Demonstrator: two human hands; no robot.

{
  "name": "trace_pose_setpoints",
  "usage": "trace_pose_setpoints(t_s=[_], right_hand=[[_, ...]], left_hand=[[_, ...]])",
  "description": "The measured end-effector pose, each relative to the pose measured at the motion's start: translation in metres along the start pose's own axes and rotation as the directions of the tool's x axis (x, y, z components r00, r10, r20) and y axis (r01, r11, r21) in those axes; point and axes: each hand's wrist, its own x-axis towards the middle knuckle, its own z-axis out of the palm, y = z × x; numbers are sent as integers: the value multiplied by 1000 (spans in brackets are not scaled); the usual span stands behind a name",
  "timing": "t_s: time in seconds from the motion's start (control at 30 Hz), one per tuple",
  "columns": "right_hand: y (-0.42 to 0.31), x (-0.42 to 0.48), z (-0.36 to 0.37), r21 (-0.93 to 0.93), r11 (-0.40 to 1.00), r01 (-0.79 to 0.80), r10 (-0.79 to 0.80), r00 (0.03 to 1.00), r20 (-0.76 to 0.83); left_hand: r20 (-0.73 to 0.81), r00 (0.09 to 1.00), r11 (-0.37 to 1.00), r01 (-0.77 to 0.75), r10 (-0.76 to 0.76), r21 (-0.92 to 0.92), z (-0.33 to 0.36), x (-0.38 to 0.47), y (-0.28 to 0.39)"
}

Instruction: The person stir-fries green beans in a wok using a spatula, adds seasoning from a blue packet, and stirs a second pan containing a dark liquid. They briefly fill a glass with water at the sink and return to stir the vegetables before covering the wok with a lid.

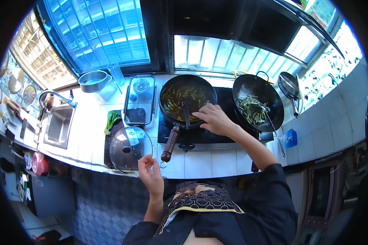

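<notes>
My right hand (215,119) hovers at the near right rim of a dark pan (163,105), its fingers spread and no object visible in them. Green pieces lie in dark liquid inside that pan, and a dark utensil (186,116) leans at its near side. The pan's wooden handle (170,145) points towards me. Near the handle's end, my left hand (150,173) is raised with loosely curled fingers and nothing seen in it. Just left of it lies a glass lid (118,144) with a dark knob. To the right, a wok (274,104) holds green bean-like pieces and a long metal ladle (276,128).
Both pans stand on a black gas stove (165,131). A cutting board (108,153) with leafy greens (112,122) lies left, beyond it a sink (59,125). A metal pot (93,87) stands by the window. A small pan (288,84) and blue packet (289,138) are right.
</notes>
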Motion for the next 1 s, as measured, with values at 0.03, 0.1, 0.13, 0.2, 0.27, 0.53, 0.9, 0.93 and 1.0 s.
trace_pose_setpoints(t_s=[0.03, 0.1, 0.13, 0.2, 0.27, 0.53, 0.9, 0.93, 1.0], right_hand=[[2, 12, 21, -47, 998, 40, -39, 999, 15], [4, 26, 44, -87, 991, 105, -100, 993, 59], [4, 31, 50, -81, 988, 129, -122, 989, 84], [3, 36, 55, -108, 976, 188, -175, 977, 123], [3, 32, 59, -117, 975, 190, -178, 979, 103], [-5, 55, 48, 20, 993, 114, -111, 987, -117], [30, 88, 51, 460, 843, -278, 350, 934, -76], [33, 88, 52, 469, 798, -379, 385, 919, 87], [47, 88, 44, 511, 751, -419, 366, 908, 205]], left_hand=[[26, 999, 1000, 21, -21, -10, -8, 5, -4], [75, 997, 1000, 17, -17, -4, -20, 12, -10], [98, 995, 1000, 25, -25, 5, -25, 15, -10], [139, 989, 999, 38, -41, 26, -33, 21, -14], [179, 980, 996, 77, -83, 37, -36, 25, -20], [450, 722, 780, 620, -526, -82, -13, 53, -58], [771, 80, 258, 959, -632, 113, 16, 90, -70], [791, 83, 265, 959, -606, 103, 16, 91, -73], [812, 81, 278, 955, -577, 102, 20, 95, -73]])
